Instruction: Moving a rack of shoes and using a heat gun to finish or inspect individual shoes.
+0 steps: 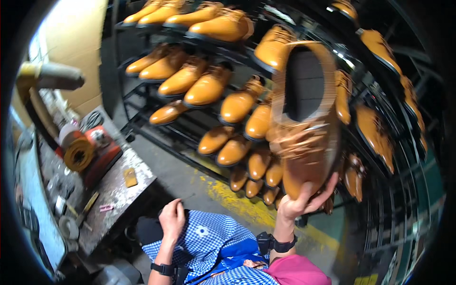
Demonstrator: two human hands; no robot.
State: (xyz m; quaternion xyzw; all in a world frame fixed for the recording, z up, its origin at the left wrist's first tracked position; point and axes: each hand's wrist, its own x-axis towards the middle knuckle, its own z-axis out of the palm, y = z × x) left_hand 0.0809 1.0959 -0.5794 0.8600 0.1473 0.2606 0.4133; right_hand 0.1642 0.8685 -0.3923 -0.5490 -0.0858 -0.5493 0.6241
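My right hand [304,202] is closed round the toe of a tan leather lace-up shoe [311,142], with the thumb on top. The shoe is raised in front of the rack, its dark open collar facing me and its heel pointing away. Motion blurs its edges a little. Over my lap, my left hand [172,218] is closed in a pinch on a thin dark rod-like tool [189,196], whose tip sticks out to the right. The tool's exact kind is too small to tell.
Black metal racks [161,137] ahead and at right carry several rows of tan shoes [209,88]. On the left, a worn workbench [111,213] holds an orange-red tape dispenser [102,152], a white tape roll [69,228] and a small tan block [130,177]. Cardboard [83,57] stands behind.
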